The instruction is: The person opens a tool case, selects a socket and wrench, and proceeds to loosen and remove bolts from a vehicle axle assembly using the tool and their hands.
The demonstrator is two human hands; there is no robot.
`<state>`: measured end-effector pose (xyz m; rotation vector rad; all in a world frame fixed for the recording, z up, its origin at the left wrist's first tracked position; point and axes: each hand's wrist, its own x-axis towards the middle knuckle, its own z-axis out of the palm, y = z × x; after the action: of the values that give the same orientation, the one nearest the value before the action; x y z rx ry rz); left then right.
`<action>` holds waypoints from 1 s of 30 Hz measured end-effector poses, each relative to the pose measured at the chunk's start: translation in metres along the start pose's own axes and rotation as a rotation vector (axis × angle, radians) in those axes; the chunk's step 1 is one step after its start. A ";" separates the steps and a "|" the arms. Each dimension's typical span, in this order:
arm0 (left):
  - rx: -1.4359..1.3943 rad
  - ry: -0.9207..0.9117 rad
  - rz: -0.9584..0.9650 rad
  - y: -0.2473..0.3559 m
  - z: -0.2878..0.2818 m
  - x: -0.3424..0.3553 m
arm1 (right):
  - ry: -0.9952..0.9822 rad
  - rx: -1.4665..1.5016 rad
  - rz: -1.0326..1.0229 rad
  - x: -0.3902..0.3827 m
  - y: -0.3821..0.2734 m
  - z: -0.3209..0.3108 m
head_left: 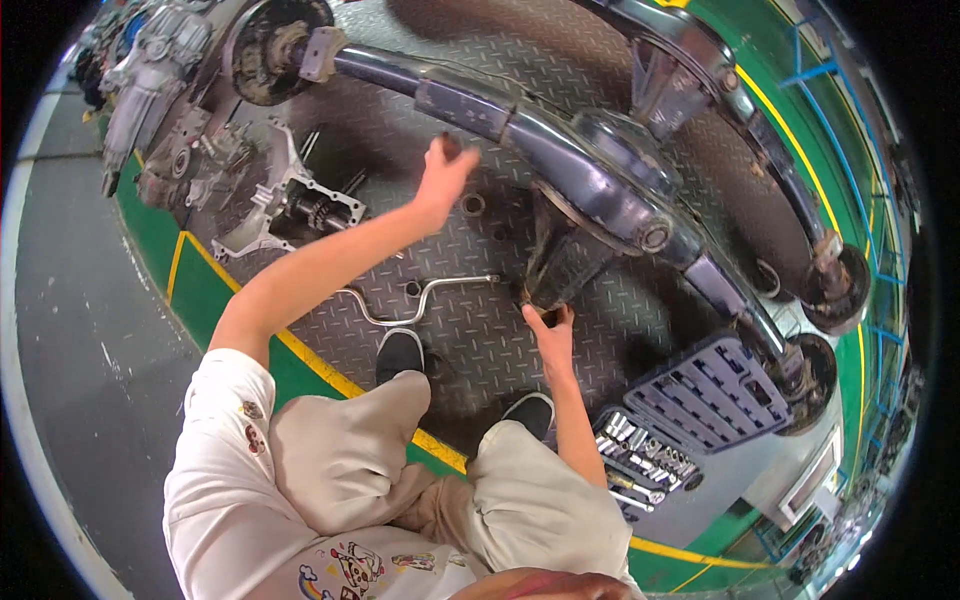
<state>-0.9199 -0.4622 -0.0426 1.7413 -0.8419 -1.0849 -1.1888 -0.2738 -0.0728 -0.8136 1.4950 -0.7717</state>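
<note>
In the centre of the frame, the narrow lower end of the black differential carrier (570,260) lies directly at the fingertips of the right hand (549,335); its thumb and fingers are bent and spread about this end, but I cannot tell if they grip it. The left hand (446,178), upper centre, is curled in the air near the axle housing (600,180); whether it encloses something, I cannot tell. I count two axle housings, one crank-shaped speed wrench (460,281) and one open socket case (690,395), lower right. The carrier is tapered and ribbed, rather dull, with brownish dirt at its tip, while the nearer housing shines.
</note>
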 end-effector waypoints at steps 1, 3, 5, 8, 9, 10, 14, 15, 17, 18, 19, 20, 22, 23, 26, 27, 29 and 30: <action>0.008 0.035 0.007 0.010 -0.011 0.024 | -0.035 0.004 -0.008 0.006 0.001 0.005; -0.910 -0.283 -0.215 0.034 -0.026 0.045 | -0.105 0.182 0.084 0.016 0.008 -0.003; -1.106 -0.319 -0.292 0.069 -0.004 0.029 | -0.019 0.092 0.117 0.018 0.011 -0.025; -1.150 -0.280 -0.310 0.062 -0.015 0.040 | -0.046 0.184 0.130 0.026 0.012 -0.018; -1.221 -0.255 -0.384 0.053 -0.015 0.043 | -0.037 0.177 0.149 0.027 0.012 -0.019; -1.258 -0.224 -0.406 0.043 -0.010 0.044 | -0.021 0.169 0.169 0.026 0.012 -0.023; -1.472 -0.008 -0.388 0.001 -0.024 0.086 | -0.089 0.159 0.154 0.024 -0.010 0.015; -1.484 -0.024 -0.400 0.007 -0.001 0.085 | -0.070 0.149 0.148 0.023 -0.007 0.009; -1.655 -0.253 -0.284 0.025 0.043 0.072 | -0.039 0.125 0.094 0.019 0.002 -0.007; -1.684 -0.297 -0.329 0.040 0.059 0.065 | -0.023 0.110 0.081 0.017 0.003 -0.014; -1.698 -0.314 -0.347 0.042 0.071 0.062 | 0.001 0.099 0.078 0.012 0.005 -0.021; -1.781 -0.380 -0.254 0.038 0.060 0.073 | -0.009 0.164 0.047 0.011 0.001 -0.006; -1.867 -0.453 -0.164 0.040 0.053 0.084 | -0.023 0.212 0.032 0.011 -0.001 -0.001; -1.867 -0.460 -0.173 0.039 0.052 0.085 | -0.013 0.213 0.033 0.009 -0.005 0.000; -1.785 -0.457 -0.158 0.036 0.050 0.082 | 0.035 0.208 0.089 0.004 -0.010 0.003; -1.783 -0.465 -0.164 0.038 0.052 0.081 | 0.039 0.194 0.081 0.004 -0.010 0.000; -1.712 -0.343 -0.254 0.042 0.058 0.080 | 0.049 0.181 0.072 0.004 -0.005 -0.004; -1.712 -0.350 -0.259 0.042 0.059 0.079 | 0.062 0.179 0.075 0.005 -0.001 -0.004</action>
<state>-0.9472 -0.5659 -0.0411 0.1864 0.2744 -1.5335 -1.1934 -0.2786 -0.0749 -0.6009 1.4789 -0.8675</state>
